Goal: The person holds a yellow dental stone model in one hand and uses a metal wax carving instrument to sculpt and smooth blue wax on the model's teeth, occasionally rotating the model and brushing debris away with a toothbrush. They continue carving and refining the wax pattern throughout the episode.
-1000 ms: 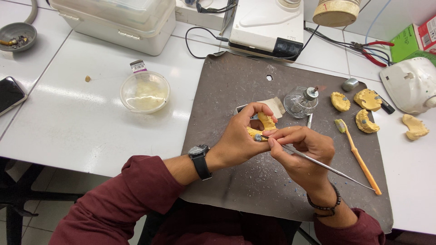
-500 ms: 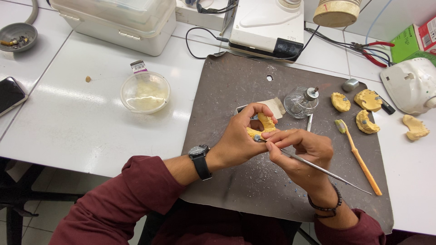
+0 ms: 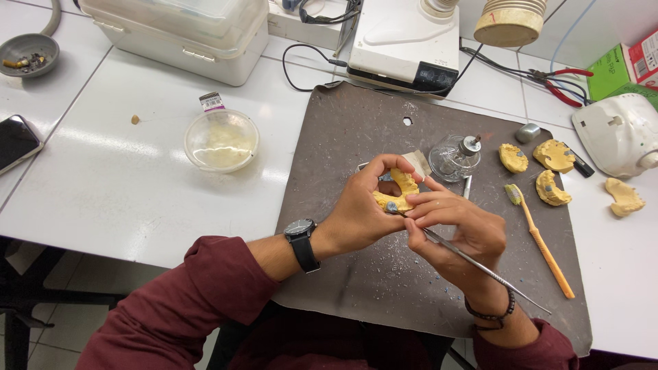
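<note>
The left hand is curled around a yellow dental cast and holds it above the middle of the grey work mat. The right hand pinches a thin metal carving tool like a pen, and its tip touches the cast. Near the mat's far edge stands a small glass spirit lamp. An orange toothbrush lies near the mat's right edge, beside three more yellow casts.
</note>
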{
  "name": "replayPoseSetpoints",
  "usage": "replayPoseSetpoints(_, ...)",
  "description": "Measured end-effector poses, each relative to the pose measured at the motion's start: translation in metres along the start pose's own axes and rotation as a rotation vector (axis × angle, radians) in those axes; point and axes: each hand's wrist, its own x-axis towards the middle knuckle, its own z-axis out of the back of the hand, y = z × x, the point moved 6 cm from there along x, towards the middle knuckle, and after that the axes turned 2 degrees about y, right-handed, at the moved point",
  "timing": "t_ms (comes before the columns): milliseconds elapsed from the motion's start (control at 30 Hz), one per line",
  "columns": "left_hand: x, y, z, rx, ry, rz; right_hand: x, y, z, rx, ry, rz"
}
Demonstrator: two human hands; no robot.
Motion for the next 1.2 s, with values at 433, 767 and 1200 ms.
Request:
replayPoseSetpoints(433,0.002,-0.013,-0.002,0.111,0.006,-0.054,-0.005,-0.013,0.016,0.160,-0.171,-0.086)
replayPoseSetpoints(767,0.005,-0.015,-0.004,0.173,0.144,0.019,-0.007,-0.018,0.009,0.125,0.052,-0.123)
replayPoseSetpoints(1200,0.000,-0.009,-0.015,-0.604,0.489,0.282,-0.022,-0.033,0.037,0.201,-0.271,-0.207)
